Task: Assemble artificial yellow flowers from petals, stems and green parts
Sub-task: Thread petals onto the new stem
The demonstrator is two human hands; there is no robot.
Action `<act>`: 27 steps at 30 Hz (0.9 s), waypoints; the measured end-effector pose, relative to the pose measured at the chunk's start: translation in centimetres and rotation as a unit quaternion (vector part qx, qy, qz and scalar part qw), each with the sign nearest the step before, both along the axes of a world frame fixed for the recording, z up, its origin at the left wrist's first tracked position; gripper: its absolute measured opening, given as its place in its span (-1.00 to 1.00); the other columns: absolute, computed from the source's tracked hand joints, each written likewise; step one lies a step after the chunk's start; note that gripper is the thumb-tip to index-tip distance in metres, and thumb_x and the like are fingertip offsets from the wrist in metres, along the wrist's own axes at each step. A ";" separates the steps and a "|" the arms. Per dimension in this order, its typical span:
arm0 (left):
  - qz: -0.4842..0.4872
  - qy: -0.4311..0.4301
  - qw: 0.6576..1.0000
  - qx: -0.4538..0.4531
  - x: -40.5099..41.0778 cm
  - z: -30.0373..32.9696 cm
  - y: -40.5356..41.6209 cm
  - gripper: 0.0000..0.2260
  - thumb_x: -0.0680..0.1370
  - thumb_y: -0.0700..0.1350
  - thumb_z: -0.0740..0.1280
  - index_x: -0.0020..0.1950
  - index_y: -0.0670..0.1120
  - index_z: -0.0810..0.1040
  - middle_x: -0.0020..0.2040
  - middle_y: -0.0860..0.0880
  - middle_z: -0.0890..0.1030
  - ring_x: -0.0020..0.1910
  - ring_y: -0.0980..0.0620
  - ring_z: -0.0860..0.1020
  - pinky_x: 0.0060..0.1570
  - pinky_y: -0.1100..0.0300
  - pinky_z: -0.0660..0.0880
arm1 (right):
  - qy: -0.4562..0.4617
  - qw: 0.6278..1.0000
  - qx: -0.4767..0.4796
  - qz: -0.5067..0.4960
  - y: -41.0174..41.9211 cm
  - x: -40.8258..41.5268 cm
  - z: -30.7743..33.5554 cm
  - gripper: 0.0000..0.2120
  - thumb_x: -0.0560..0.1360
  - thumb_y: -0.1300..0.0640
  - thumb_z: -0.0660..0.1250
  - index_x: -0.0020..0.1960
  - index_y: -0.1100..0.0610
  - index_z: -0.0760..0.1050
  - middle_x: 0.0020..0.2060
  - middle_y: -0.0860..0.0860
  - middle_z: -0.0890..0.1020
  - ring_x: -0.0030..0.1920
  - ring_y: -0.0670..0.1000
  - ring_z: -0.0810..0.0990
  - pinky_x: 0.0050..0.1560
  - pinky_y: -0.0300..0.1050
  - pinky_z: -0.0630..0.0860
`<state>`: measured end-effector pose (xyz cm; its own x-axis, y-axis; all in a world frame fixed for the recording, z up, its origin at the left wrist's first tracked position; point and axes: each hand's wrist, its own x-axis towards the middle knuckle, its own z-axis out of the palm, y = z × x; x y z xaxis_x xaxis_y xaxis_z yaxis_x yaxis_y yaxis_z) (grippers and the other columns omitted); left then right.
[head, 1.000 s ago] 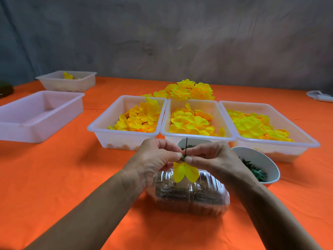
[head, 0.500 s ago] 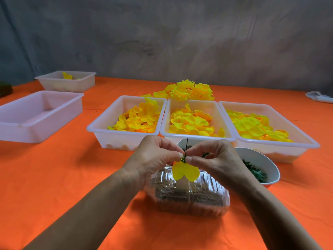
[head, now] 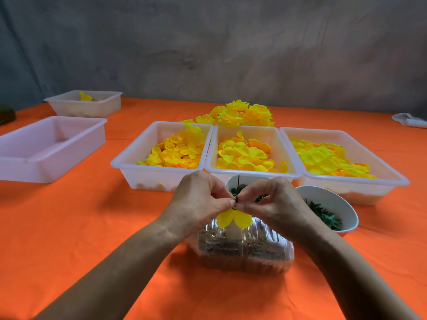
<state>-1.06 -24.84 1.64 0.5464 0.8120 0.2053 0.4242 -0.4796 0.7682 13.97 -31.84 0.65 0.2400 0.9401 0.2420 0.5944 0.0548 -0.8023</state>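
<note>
— Where is the stem [head: 238, 184] being held?

— Upright, above the clear container [head: 245, 250], it is being pinched from both sides: by the fingertips of the left hand [head: 198, 202] and those of the right hand [head: 270, 204]. A yellow petal piece [head: 233, 219] is hanging just below the pinch.

— And what is being shown around it?

— Two white bowls, one [head: 242, 181] partly hidden behind the hands and one [head: 332, 204] beside the right hand, are holding green parts [head: 323, 215]. Beyond them, three trays [head: 159, 176] are filled with yellow petals [head: 178, 151], and finished flowers [head: 240, 114] are piled behind. Everything is being carried by an orange table [head: 80, 215].
</note>
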 end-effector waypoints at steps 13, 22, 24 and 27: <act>-0.024 -0.092 0.995 -0.023 -0.3 -1.1 0.1 -0.97 0.39 -0.13 0.51 -0.22 -0.02 0.70 -0.28 0.04 0.69 -0.27 0.20 0.61 -0.21 0.32 0.51 | 0.079 0.996 0.018 0.028 -0.7 0.4 0.0 -0.95 0.37 0.20 0.49 -0.22 0.08 0.69 -0.29 0.05 0.70 -0.16 0.11 0.66 -0.05 0.09 0.56; -0.089 -0.144 0.984 0.054 0.0 -2.8 1.4 -0.85 0.36 -0.20 0.52 -0.30 0.01 0.62 -0.30 -0.04 0.64 -0.25 0.02 0.59 -0.17 0.12 0.52 | 0.048 0.998 0.013 0.031 -0.3 0.2 0.0 -0.79 0.21 -0.08 0.52 -0.28 0.04 0.67 -0.29 0.02 0.70 -0.25 -0.02 0.62 -0.11 0.14 0.55; -0.109 -0.164 0.979 0.060 0.0 -3.2 1.8 -0.89 0.36 -0.21 0.52 -0.28 -0.06 0.63 -0.28 -0.10 0.64 -0.24 -0.08 0.60 -0.14 0.01 0.53 | 0.041 0.999 0.018 0.026 -0.2 0.3 -0.1 -0.80 0.20 -0.11 0.50 -0.30 0.01 0.65 -0.28 0.01 0.70 -0.25 -0.02 0.63 -0.12 0.12 0.56; -0.123 -0.185 0.972 0.078 0.1 -3.7 2.1 -0.91 0.35 -0.16 0.49 -0.27 -0.17 0.64 -0.28 -0.09 0.63 -0.25 -0.07 0.59 -0.17 -0.02 0.53 | 0.031 0.999 0.025 0.022 -0.1 0.4 -0.5 -0.90 0.26 0.00 0.53 -0.30 -0.01 0.65 -0.29 0.01 0.69 -0.28 -0.03 0.63 -0.16 0.08 0.56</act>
<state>-0.98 -22.77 -2.05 0.5849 0.6094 0.5353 -0.0103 -0.6544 0.7561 14.39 -31.92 0.19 0.2142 0.9372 0.2754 0.5398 0.1214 -0.8330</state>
